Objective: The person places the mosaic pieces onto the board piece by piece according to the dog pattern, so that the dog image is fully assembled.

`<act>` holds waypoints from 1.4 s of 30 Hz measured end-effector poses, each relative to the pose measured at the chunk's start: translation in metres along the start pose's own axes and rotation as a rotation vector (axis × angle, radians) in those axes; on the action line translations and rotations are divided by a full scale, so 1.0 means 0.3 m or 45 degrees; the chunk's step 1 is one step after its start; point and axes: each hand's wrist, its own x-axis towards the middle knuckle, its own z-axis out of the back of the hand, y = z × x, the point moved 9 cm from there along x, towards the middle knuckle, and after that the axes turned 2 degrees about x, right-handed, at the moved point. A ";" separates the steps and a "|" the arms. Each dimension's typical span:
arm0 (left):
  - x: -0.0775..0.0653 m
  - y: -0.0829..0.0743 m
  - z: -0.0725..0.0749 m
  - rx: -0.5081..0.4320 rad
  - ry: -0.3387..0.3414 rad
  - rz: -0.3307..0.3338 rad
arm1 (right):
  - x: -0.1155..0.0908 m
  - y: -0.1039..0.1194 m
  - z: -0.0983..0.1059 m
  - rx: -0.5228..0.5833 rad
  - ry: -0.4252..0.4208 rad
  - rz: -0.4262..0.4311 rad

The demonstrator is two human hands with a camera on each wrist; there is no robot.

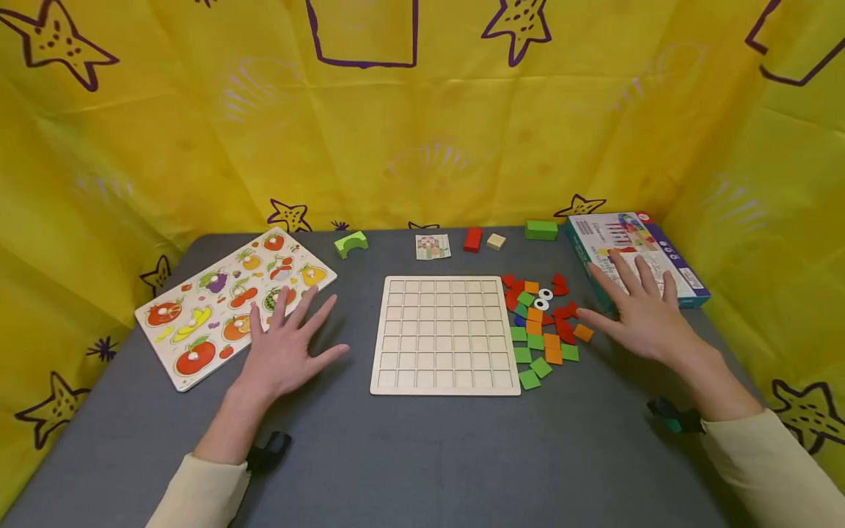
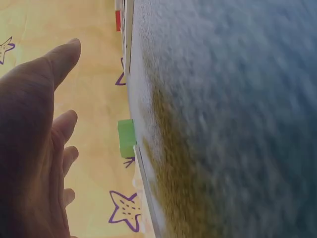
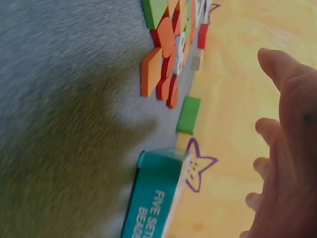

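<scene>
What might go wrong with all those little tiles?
The loose tiles crowd one side of the board, so nudging it might scatter them. The right hand is near the pile and might brush some away. The left hand is over the puzzle's edge and might bump it.

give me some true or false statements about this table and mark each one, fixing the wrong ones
1. Every square of the grid board is bare. True.
2. The left hand grips the green arch. False: it holds nothing.
3. The fruit board lies left of the grid board. True.
4. The loose tiles lie left of the grid board. False: they lie by its right edge.
5. The red block is between the picture card and the pale block. True.
</scene>
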 end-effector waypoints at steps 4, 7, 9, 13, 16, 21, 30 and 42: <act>0.020 -0.019 -0.005 -0.030 -0.008 -0.004 | 0.036 0.018 -0.006 0.016 0.014 0.006; 0.035 -0.036 -0.006 -0.033 -0.029 -0.008 | 0.067 0.038 -0.019 0.025 0.023 0.018; 0.048 -0.049 -0.014 -0.034 -0.022 -0.008 | 0.086 0.052 -0.032 0.035 0.032 0.027; 0.081 -0.082 -0.035 -0.051 0.019 -0.022 | 0.123 0.071 -0.051 0.071 0.039 0.040; 0.107 -0.101 -0.048 -0.091 0.040 -0.030 | 0.159 0.090 -0.058 0.112 0.032 0.060; 0.146 -0.119 -0.068 -0.165 0.045 -0.052 | 0.222 0.119 -0.076 0.177 0.041 0.105; 0.170 -0.134 -0.115 -0.364 0.045 -0.172 | 0.328 0.162 -0.123 0.323 0.072 0.232; 0.170 -0.140 -0.189 -0.486 0.168 -0.303 | 0.415 0.176 -0.184 0.368 0.234 0.205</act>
